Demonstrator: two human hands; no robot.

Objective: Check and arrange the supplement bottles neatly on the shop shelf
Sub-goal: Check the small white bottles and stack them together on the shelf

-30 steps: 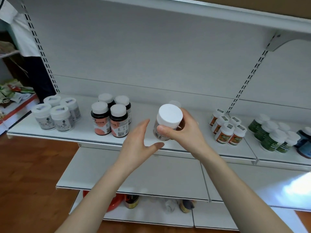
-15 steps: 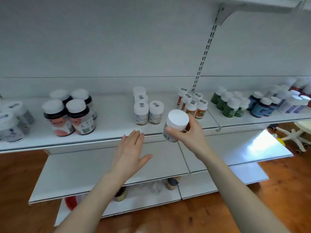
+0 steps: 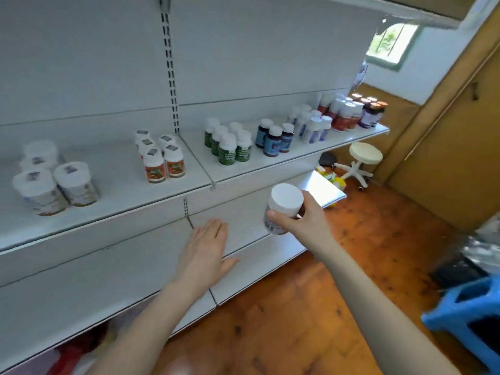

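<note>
While my right hand grips the white-capped bottle and my left hand hovers flat, I should find its matching group on the shelf.

View has swung right: the dark bottles are gone off the left, and a white stool, a door and a blue crate are now in frame. The right hand carried the bottle right along the shelf front edge, past the upright, to below the green bottles. The left hand was cupped beside the bottle; now it's flat, palm down over the lower shelf, well apart from the bottle.
</note>
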